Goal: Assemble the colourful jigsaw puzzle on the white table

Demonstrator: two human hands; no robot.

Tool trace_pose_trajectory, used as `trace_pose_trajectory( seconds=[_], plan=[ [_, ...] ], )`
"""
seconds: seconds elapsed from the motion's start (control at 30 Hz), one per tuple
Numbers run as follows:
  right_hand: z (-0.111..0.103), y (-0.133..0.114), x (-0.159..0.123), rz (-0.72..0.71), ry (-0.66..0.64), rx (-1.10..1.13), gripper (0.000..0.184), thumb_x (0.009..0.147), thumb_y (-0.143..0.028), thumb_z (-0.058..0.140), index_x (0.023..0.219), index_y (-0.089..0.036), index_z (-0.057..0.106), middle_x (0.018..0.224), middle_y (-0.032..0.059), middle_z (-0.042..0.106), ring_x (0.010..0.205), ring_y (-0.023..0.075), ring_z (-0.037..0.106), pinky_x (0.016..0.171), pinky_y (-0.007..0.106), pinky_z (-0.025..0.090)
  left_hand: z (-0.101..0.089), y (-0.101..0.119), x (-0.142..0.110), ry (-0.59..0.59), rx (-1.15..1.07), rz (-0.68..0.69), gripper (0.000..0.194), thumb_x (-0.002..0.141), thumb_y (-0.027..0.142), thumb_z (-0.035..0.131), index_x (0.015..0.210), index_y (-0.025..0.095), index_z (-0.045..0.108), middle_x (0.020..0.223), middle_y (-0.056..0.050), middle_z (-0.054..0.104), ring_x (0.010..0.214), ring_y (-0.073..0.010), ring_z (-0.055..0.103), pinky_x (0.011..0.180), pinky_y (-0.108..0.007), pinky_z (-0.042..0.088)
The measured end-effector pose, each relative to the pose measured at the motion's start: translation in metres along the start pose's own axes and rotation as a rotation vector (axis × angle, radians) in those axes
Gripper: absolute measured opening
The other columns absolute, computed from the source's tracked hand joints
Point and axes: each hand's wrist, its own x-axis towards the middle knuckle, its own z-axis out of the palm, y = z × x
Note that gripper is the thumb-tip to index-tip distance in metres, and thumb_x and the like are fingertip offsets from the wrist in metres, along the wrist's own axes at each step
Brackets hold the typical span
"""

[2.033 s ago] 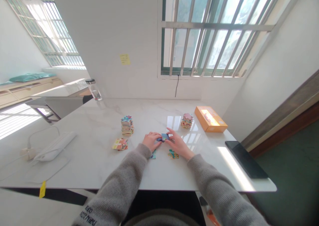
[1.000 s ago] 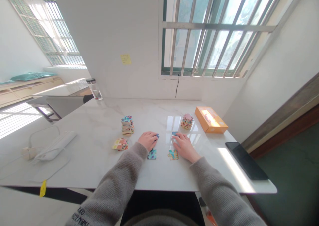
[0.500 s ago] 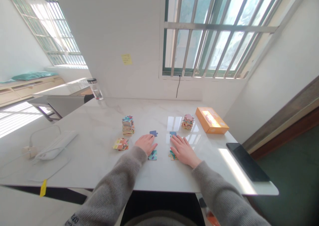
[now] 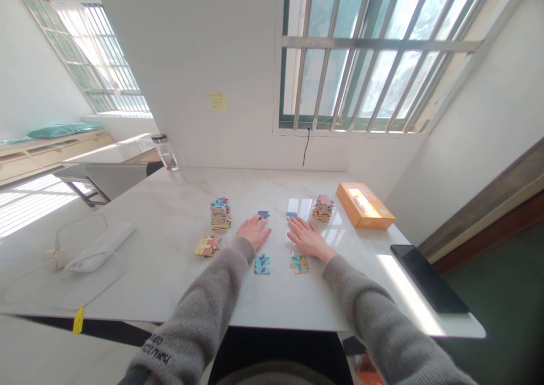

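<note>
Flat on the white table, my left hand [image 4: 254, 231] has its fingers stretched out, their tips at a dark blue puzzle piece [image 4: 263, 214]. My right hand [image 4: 311, 238] lies spread likewise, fingertips at another blue puzzle piece [image 4: 291, 216]. Nearer to me, between my forearms, are a teal puzzle piece with leaf shapes [image 4: 262, 264] and a teal and orange puzzle piece [image 4: 300, 264]. A tall stack of puzzle pieces [image 4: 220, 215] stands beyond my left hand, with a low loose pile of pieces [image 4: 208, 246] beside my left wrist. Another stack [image 4: 323, 208] is past my right hand.
An orange box [image 4: 365, 206] lies at the right, and a black tablet [image 4: 429, 278] near the right edge. At the left are a white power strip [image 4: 101, 248] with cables and a yellow tag [image 4: 78, 320]. A clear bottle [image 4: 165, 153] stands at the back left corner.
Both hands have slid away from me, and the two blue pieces now lie farther from me. The two nearer pieces, partly covered before, now show fully.
</note>
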Motion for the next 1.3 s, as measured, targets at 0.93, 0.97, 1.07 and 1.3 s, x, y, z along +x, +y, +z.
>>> trace_pose_trajectory(
  seconds=[0.93, 0.97, 1.07, 1.3],
  plan=[
    [-0.008, -0.016, -0.103, -0.269, 0.146, 0.264, 0.034, 0.1, -0.035, 0.05, 0.131, -0.027, 0.06, 0.133, 0.0106, 0.061, 0.127, 0.0259, 0.053, 0.118, 0.052, 0.032, -0.003, 0.001, -0.115, 0.083, -0.316, 0.259, 0.025, 0.087, 0.026, 0.061, 0.111, 0.025, 0.069, 0.123, -0.007, 0.066, 0.117, -0.0266, 0.056, 0.103, -0.045, 0.046],
    [-0.008, -0.017, -0.105, -0.277, 0.15, 0.257, 0.031, 0.1, -0.035, 0.051, 0.127, -0.027, 0.063, 0.132, 0.0101, 0.062, 0.126, 0.026, 0.054, 0.117, 0.052, 0.033, -0.003, 0.0, -0.116, 0.082, -0.311, 0.254, 0.024, 0.088, 0.025, 0.06, 0.11, 0.025, 0.069, 0.122, -0.007, 0.067, 0.117, -0.0263, 0.056, 0.103, -0.045, 0.047],
    [-0.007, -0.017, -0.104, -0.294, 0.167, 0.258, 0.025, 0.101, -0.034, 0.05, 0.118, -0.027, 0.067, 0.125, 0.0088, 0.066, 0.122, 0.0248, 0.056, 0.114, 0.05, 0.037, -0.004, -0.001, -0.116, 0.082, -0.298, 0.24, 0.023, 0.088, 0.026, 0.059, 0.109, 0.025, 0.069, 0.122, -0.008, 0.067, 0.116, -0.0262, 0.057, 0.101, -0.044, 0.047],
    [-0.011, -0.007, -0.115, -0.284, 0.152, 0.306, 0.024, 0.102, -0.033, 0.047, 0.114, -0.027, 0.067, 0.121, 0.0081, 0.066, 0.12, 0.0232, 0.057, 0.112, 0.046, 0.042, -0.008, -0.018, -0.13, 0.087, -0.311, 0.237, 0.02, 0.091, 0.028, 0.055, 0.105, 0.024, 0.069, 0.123, -0.008, 0.068, 0.117, -0.0248, 0.059, 0.102, -0.044, 0.047]
  ],
)
